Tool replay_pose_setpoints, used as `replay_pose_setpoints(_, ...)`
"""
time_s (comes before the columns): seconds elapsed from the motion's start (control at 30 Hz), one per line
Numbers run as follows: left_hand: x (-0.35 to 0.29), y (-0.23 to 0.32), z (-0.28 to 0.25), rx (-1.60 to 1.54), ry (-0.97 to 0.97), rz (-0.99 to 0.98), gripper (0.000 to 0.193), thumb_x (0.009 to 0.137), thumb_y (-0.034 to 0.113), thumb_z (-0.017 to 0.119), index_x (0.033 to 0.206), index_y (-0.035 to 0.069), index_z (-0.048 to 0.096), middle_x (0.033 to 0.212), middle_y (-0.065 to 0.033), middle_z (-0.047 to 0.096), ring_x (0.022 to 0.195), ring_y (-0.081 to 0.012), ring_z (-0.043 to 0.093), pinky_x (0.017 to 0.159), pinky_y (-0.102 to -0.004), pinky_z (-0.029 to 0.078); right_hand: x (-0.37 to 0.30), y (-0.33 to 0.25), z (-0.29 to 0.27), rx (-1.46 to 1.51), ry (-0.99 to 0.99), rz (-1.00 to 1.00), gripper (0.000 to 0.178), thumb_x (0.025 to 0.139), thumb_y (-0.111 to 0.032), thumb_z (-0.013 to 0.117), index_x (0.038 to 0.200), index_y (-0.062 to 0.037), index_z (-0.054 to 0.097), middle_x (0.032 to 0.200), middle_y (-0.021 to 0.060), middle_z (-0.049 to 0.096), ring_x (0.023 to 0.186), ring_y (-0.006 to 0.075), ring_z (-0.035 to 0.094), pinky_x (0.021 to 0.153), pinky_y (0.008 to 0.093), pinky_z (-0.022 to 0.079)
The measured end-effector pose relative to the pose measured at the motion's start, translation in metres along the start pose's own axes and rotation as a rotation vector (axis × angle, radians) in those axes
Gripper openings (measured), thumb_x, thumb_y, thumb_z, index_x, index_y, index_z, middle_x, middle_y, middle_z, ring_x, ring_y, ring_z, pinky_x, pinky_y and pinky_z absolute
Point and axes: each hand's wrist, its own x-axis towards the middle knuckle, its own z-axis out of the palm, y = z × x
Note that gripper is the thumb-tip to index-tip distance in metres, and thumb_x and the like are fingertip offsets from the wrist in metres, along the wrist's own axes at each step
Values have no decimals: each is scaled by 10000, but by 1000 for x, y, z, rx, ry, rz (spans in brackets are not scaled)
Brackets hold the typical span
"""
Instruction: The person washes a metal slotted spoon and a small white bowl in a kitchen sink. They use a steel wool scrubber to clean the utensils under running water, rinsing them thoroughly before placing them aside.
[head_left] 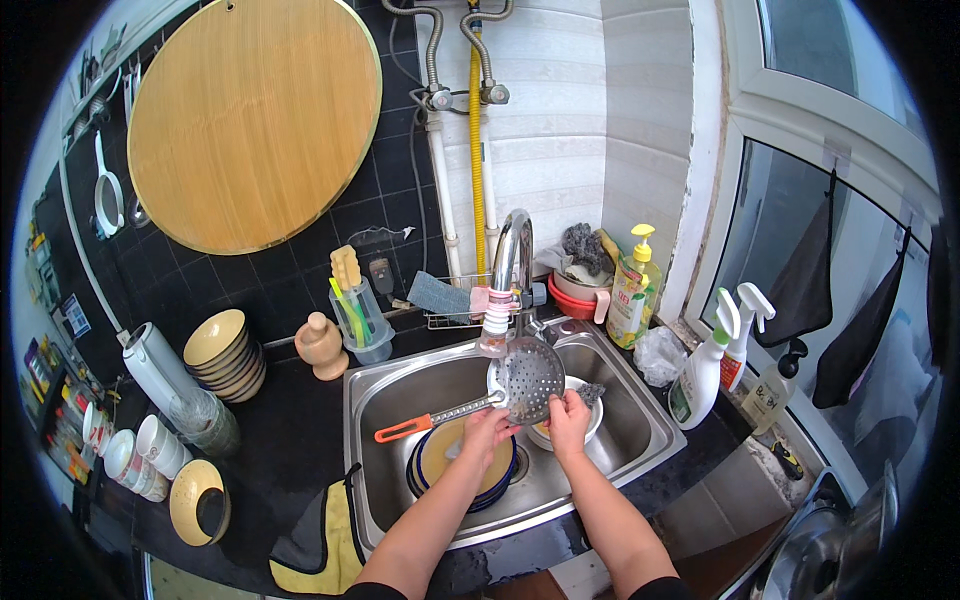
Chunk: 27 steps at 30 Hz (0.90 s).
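Observation:
Above the sink I hold a metal skimmer with a round, perforated head and an orange handle pointing left. My left hand is closed on it where the shank meets the head. The fingers of my right hand pinch the head's lower right rim. Right over the skimmer is the faucet, its spout end wrapped in pink and white; I cannot make out whether water runs. Below my left hand, a stack of plates lies in the sink. Behind my right hand is a white bowl with a grey scrubber.
Stacked bowls, cups, a single bowl and a yellow-grey cloth sit left of the sink. A dish soap bottle and spray bottles line its right side. A utensil holder stands behind.

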Motion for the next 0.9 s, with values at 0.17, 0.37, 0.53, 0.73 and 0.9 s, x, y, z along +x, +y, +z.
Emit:
replay_pose_setpoints(0.17, 10, -6, -4, -86, 3, -54, 216, 872, 163, 593, 1026, 15, 560, 987, -120, 630, 882, -234, 634, 764, -387, 540, 3, -8, -2, 77, 72, 7, 189, 817, -93, 551, 658, -3, 503, 515, 22, 501, 422, 84, 486, 410, 260, 406)
replay_pose_setpoints(0.37, 7, -11, 5, -163, -70, -35, 303, 881, 228, 609, 1055, -10, 541, 1039, -134, 609, 950, -243, 612, 800, -394, 520, 3, -44, -25, -123, -21, 13, 175, 827, -99, 548, 690, 6, 519, 549, 55, 569, 441, 105, 550, 430, 267, 437)
replay_pose_setpoints(0.53, 9, -17, 16, -289, -138, -38, 350, 897, 256, 587, 1087, -24, 497, 1107, -153, 555, 1048, -281, 564, 855, -417, 502, -4, -73, -41, -197, -68, -20, 160, 860, -90, 541, 736, 10, 528, 567, 49, 574, 460, 102, 559, 433, 258, 440)
replay_pose_setpoints(0.73, 0, -11, 21, -378, -196, -65, 324, 905, 214, 577, 1061, -37, 444, 1065, -189, 522, 1032, -348, 584, 832, -451, 531, 7, -83, -71, -134, -21, 11, 163, 876, -103, 513, 788, 26, 558, 619, 57, 571, 448, 101, 529, 409, 239, 414)
replay_pose_setpoints(0.9, 3, -12, 7, -436, -149, -73, 251, 903, 182, 580, 1038, 2, 470, 1084, -184, 524, 1019, -358, 588, 837, -444, 529, 11, -105, -87, -234, 31, 4, 179, 859, -99, 503, 771, 48, 553, 601, 86, 587, 448, 122, 551, 403, 254, 432)
